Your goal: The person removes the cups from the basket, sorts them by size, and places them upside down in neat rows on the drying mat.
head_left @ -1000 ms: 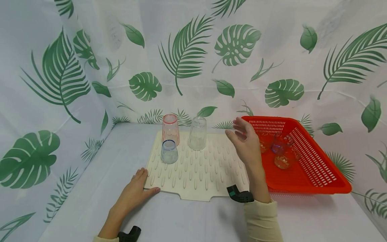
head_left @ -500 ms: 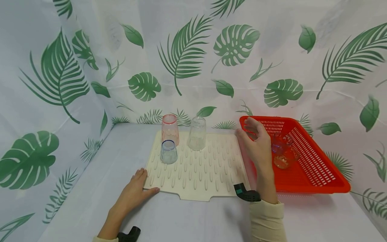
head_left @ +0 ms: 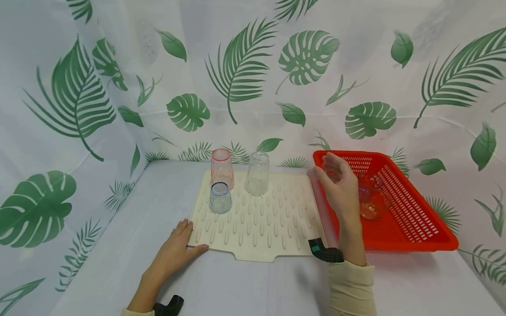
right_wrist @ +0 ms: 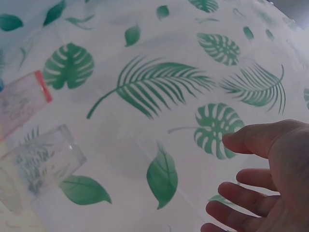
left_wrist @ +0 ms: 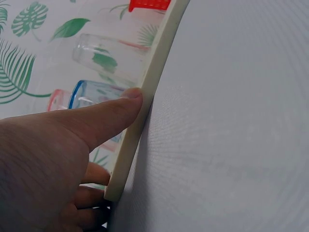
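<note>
My left hand point(head_left: 174, 252) rests at the front left corner of a cream drainer board point(head_left: 257, 250) covered in raised ridges. Its thumb lies along the front edge, and its fingers reach the left side. In the left wrist view the thumb point(left_wrist: 116, 108) presses the board's rim point(left_wrist: 128, 154). On the board stand a tall pink-rimmed glass point(head_left: 222, 169), a small blue-rimmed glass point(head_left: 220, 202) and a tall clear glass point(head_left: 258, 175). My right hand point(head_left: 341, 186) hovers over the left side of a red basket point(head_left: 395, 241), its fingers loosely bent around nothing, thumb apart.
Several small glass pieces point(head_left: 369, 210), one tinted purple, sit grouped inside the basket behind my right hand. A leaf-printed curtain point(head_left: 253, 87) rises behind the table and along its left side. A white cloth point(head_left: 245, 289) covers the table.
My right hand has moved right, from above the board's right edge to over the basket's left side, then slowed. My left hand and the glasses on the board stay in place.
</note>
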Tool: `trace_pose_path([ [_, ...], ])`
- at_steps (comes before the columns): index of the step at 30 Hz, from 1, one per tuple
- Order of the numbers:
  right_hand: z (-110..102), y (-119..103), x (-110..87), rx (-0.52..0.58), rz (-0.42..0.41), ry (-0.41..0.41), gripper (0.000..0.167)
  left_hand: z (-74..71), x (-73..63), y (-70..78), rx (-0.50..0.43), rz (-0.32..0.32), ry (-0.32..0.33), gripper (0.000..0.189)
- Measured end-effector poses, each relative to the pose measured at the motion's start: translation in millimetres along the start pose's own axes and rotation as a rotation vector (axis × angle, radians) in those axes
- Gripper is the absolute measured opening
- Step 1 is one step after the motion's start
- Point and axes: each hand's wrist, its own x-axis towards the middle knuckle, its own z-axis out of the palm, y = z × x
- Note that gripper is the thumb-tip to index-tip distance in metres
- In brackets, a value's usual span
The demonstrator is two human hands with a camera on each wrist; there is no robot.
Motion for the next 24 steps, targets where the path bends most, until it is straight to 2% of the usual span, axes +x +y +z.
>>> trace_pose_path([
  [7, 4, -1, 0.0, -0.031, -0.039, -0.064, 0.058, 0.0, -0.9, -1.4, 0.002, 0.012, 0.005, 0.097],
  [11, 3, -1, 0.4, -0.028, -0.057, -0.066, 0.057, -0.2, -1.1, -1.1, 0.005, 0.011, 0.008, 0.096],
  [24, -14, 3, 2.2, -0.066, 0.042, -0.005, 0.058, 0.3, -1.1, -0.3, 0.009, 0.017, 0.008, 0.096],
])
